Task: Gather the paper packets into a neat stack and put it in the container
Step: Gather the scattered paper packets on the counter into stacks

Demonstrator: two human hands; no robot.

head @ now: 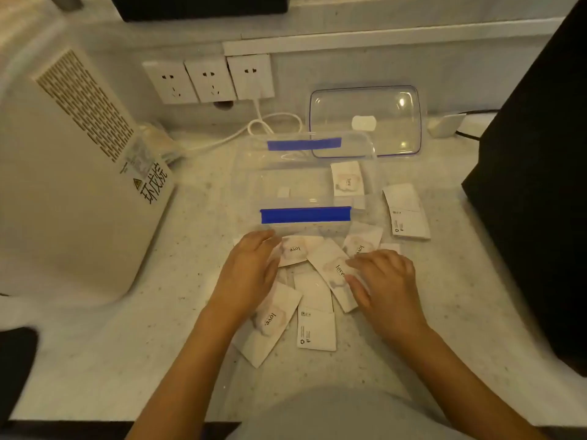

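Packets [316,331] before container [305,182], lid [365,122] behind

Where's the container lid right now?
In the head view, the clear lid lies flat at the back right of the counter, just behind the open container and right of the wall sockets.

paper packets [336,271] on the counter: face-up ones read "love" or "love." in dark serif type; face-down ones carry small print too fine to read. white appliance [73,173] at left: black chinese characters beside a yellow triangular warning sign; its other label text is illegible
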